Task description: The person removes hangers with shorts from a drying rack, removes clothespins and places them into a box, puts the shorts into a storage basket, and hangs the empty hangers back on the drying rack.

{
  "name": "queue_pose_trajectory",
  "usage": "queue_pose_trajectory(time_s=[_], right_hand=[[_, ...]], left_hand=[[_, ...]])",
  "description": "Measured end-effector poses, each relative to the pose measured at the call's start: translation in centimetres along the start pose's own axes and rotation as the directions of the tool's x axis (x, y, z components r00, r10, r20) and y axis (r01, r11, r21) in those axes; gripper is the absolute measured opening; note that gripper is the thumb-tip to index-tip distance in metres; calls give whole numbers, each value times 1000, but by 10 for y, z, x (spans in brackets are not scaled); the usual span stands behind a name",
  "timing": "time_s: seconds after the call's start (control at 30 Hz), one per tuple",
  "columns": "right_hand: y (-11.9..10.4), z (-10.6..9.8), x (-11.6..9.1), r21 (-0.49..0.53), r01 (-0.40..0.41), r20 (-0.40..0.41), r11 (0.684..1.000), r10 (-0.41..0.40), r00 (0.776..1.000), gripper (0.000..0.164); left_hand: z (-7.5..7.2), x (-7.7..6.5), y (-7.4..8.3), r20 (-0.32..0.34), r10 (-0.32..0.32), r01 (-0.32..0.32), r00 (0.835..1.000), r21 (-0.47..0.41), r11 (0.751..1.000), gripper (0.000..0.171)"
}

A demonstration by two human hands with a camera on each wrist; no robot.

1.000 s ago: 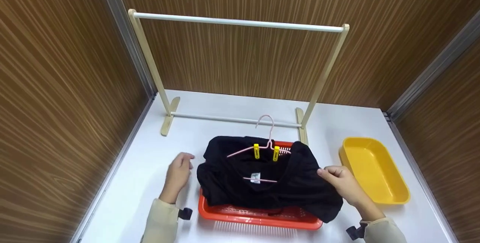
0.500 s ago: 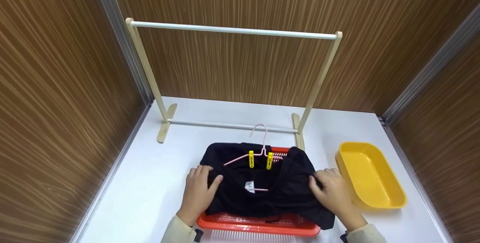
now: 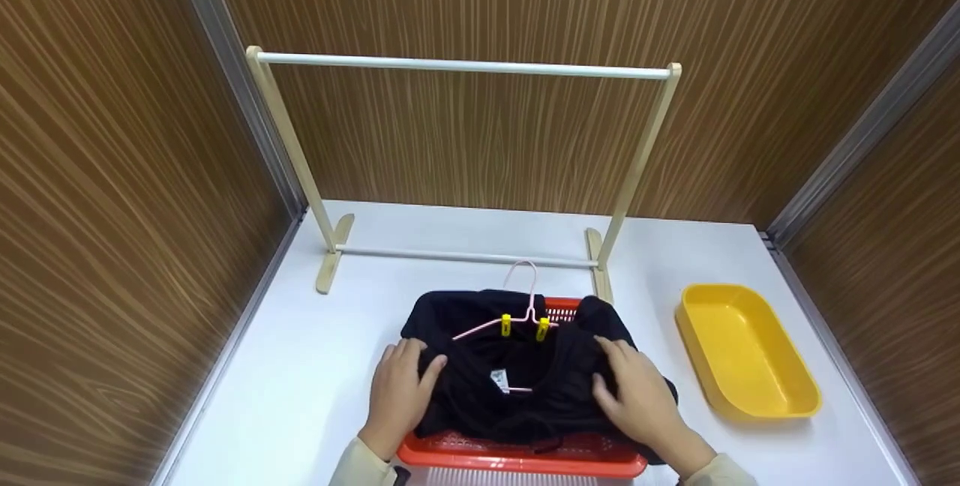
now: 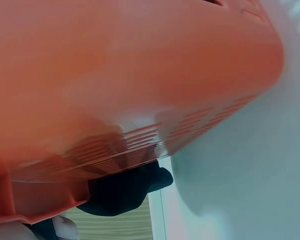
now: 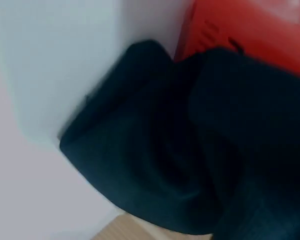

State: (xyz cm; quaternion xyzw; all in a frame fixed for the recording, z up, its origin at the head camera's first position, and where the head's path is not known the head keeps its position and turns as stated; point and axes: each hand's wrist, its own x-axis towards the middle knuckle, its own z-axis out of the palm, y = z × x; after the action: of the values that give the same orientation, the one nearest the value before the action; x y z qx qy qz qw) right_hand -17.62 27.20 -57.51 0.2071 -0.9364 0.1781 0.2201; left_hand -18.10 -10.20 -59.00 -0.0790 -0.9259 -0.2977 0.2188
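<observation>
The left hand (image 3: 397, 396) and right hand (image 3: 637, 400) touched the black shirt (image 3: 487, 420), gripping or not I couldn't tell, over the red basket (image 3: 517, 462) near the desk's (image 3: 292, 388) middle, maybe fixing it on the pink hanger (image 3: 532, 306), which probably needed lifting next.

At your right wrist, folded black cloth (image 5: 140, 140) spreads across the middle and lower right, partly hiding the slotted red basket (image 5: 270, 30) above. You have pale counter (image 5: 45, 90) leftward and a wood-grained panel (image 5: 117, 231) peeking out below.
</observation>
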Motion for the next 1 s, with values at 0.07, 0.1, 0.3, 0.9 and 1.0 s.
queue_pose_trajectory(time_s=[0.07,0.1,0.3,0.9,1.0], right_hand=[[2,1,0,20,-18,-13,1000,18,1000,51],[2,2,0,26,-23,-23,999,24,999,49],[0,5,4,44,-76,-96,996,80,992,36],[2,7,-2,5,-90,-236,996,89,968,26],[3,6,-3,-1,-59,-282,998,57,958,24]], left_hand=[[0,-1,0,0,0,0,1000,3,1000,31],[0,-1,0,0,0,0,1000,5,1000,30],[-3,-2,-1,12,-4,4,1000,12,1000,30],[1,-3,0,-34,13,-16,999,-90,996,26],[0,-3,-1,-37,31,-35,999,-117,993,25]])
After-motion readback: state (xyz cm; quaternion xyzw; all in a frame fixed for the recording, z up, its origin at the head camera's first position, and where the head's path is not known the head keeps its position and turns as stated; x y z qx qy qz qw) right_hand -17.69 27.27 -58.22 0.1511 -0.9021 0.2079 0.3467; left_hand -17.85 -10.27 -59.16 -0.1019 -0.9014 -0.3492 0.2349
